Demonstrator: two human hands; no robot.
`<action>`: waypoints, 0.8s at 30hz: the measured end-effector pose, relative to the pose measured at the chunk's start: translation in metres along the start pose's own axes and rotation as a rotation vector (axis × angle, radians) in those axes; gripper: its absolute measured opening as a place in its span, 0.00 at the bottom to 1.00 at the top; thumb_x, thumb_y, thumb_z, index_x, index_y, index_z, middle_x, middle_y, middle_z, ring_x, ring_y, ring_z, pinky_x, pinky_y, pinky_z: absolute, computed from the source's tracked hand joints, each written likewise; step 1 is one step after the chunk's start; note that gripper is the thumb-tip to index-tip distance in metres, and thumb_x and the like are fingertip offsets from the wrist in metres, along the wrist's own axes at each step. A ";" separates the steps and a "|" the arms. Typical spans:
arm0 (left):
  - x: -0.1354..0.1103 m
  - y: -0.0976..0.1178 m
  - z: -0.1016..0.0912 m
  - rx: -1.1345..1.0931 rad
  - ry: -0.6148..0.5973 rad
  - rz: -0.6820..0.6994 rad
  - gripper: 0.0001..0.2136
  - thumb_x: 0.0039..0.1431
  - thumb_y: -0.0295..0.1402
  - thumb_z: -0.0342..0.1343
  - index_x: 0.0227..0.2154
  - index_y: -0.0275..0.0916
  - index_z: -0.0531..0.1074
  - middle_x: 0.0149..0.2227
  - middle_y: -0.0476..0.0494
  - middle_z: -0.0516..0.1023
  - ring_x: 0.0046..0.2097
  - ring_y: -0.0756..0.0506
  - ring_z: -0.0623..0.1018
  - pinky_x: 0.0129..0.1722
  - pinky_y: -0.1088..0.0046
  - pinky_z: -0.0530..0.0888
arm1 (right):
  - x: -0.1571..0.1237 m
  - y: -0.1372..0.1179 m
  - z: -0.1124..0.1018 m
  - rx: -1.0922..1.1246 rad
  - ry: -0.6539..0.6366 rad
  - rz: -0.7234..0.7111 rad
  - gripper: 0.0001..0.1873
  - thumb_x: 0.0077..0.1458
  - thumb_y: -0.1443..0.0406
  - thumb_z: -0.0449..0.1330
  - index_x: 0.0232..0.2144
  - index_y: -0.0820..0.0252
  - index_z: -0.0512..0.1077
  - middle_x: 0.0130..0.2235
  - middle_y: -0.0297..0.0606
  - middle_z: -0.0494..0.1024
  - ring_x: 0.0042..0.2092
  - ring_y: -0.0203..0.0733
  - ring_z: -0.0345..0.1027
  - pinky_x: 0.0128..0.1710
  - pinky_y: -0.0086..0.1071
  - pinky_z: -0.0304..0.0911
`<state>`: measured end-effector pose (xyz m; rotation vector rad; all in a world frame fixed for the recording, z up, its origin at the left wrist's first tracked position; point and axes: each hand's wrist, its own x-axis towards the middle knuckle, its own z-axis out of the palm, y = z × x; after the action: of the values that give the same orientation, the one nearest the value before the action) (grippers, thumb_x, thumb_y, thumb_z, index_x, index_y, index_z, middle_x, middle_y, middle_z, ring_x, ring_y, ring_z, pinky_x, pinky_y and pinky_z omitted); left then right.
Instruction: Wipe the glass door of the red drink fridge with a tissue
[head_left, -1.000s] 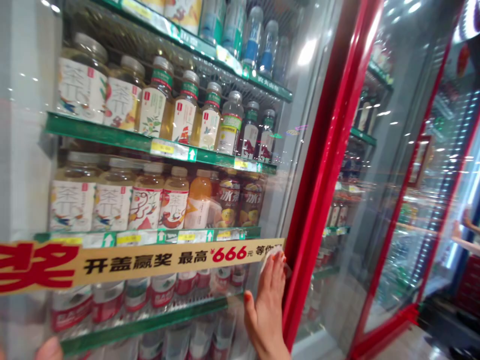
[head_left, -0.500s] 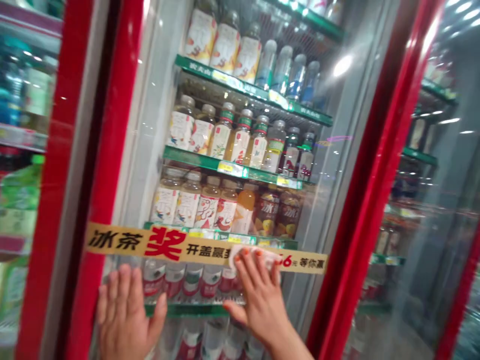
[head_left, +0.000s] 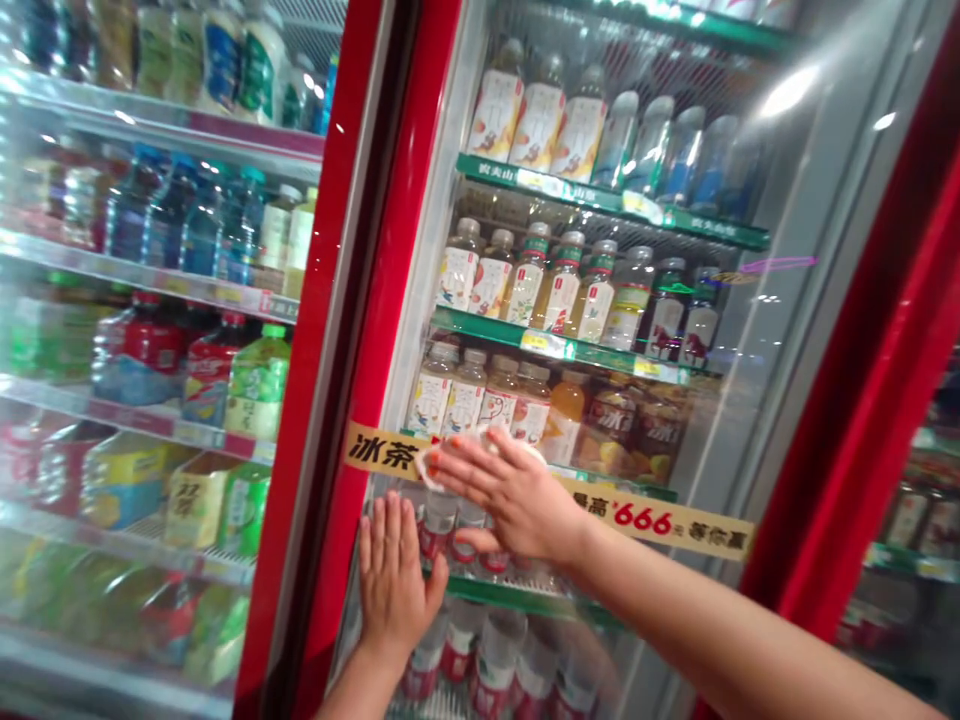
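My right hand [head_left: 517, 500] lies flat with its fingers stretched to the left, pressing a white cloth [head_left: 532, 455] against the cooler's glass door. Most of the cloth is hidden under the fingers; its edges show around them. Beneath hand and cloth runs a tan banner strip [head_left: 664, 525] with black and red characters, its middle part covered. Lower and to the left, my left hand [head_left: 397, 575] rests on the glass beside the red door frame [head_left: 390, 240], fingers straight, thumb apart, holding nothing.
Behind the glass, bottles [head_left: 559, 300] stand in rows on green-edged shelves [head_left: 622, 205]. On the left, another cooler [head_left: 300, 400] holds many drink bottles. A thick red frame [head_left: 847, 480] borders the door on the right.
My right hand has slid the cloth left along the banner strip, uncovering the red number at its right. My left hand stays near the left frame. The view has swung left.
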<state>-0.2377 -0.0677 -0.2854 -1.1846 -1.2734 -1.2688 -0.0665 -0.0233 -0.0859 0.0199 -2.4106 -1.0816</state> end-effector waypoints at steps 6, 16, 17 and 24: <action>-0.008 -0.006 0.003 0.016 -0.010 0.009 0.43 0.69 0.37 0.56 0.80 0.30 0.44 0.82 0.27 0.48 0.84 0.35 0.47 0.83 0.49 0.50 | 0.072 -0.005 0.010 -0.044 0.128 0.328 0.46 0.74 0.37 0.48 0.80 0.57 0.50 0.82 0.35 0.50 0.83 0.54 0.37 0.83 0.64 0.36; -0.014 -0.007 0.005 0.031 -0.014 0.012 0.41 0.70 0.37 0.55 0.80 0.31 0.44 0.82 0.28 0.49 0.84 0.35 0.48 0.83 0.46 0.53 | 0.067 -0.007 0.012 0.005 0.046 0.242 0.44 0.75 0.37 0.45 0.80 0.54 0.51 0.81 0.31 0.51 0.83 0.51 0.40 0.83 0.61 0.36; -0.014 -0.007 0.005 0.035 -0.004 0.015 0.42 0.70 0.37 0.56 0.80 0.31 0.43 0.82 0.29 0.48 0.84 0.35 0.48 0.83 0.47 0.53 | 0.072 -0.009 0.013 0.003 0.052 0.265 0.45 0.75 0.37 0.45 0.80 0.55 0.50 0.81 0.31 0.50 0.83 0.52 0.39 0.83 0.62 0.36; -0.005 -0.002 -0.001 0.037 -0.015 0.014 0.39 0.73 0.39 0.51 0.79 0.26 0.46 0.82 0.27 0.46 0.84 0.34 0.47 0.83 0.50 0.48 | 0.028 -0.014 0.013 0.056 -0.050 0.037 0.45 0.74 0.34 0.43 0.79 0.52 0.55 0.80 0.26 0.54 0.82 0.44 0.46 0.84 0.53 0.36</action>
<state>-0.2398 -0.0689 -0.2905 -1.1765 -1.2918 -1.2236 -0.0998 -0.0295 -0.0909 -0.0326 -2.4758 -1.0088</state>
